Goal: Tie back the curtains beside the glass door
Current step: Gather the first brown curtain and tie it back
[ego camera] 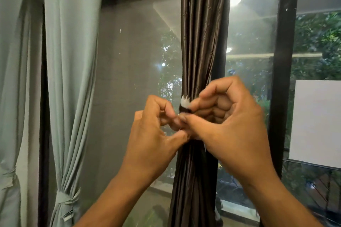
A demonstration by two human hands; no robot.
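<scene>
Gathered into a tight vertical bundle in front of the glass door [140, 57]: the dark brown satin curtain [201, 33], long axis running straight up and down, pinched narrowest at hand height. Wrapped across that waist, a dark tie-back band with a white fuzzy fastener end [185, 103], lying crosswise to the folds. Left hand [156, 127] pressed against the bundle's near-left side, fingers curled, thumb and fingertips pinching what looks like one end of the band. Right hand [227, 116] hooked around from the right, fingers curled in over the white end, thumb meeting the left fingertips at the centre. Both equally near; band ends directly between them, so probably only a short pull toward each other needed to close it. Off to the far left, pale green fabric curtain [70, 79] already cinched low with its own matching tie [64, 199].
</scene>
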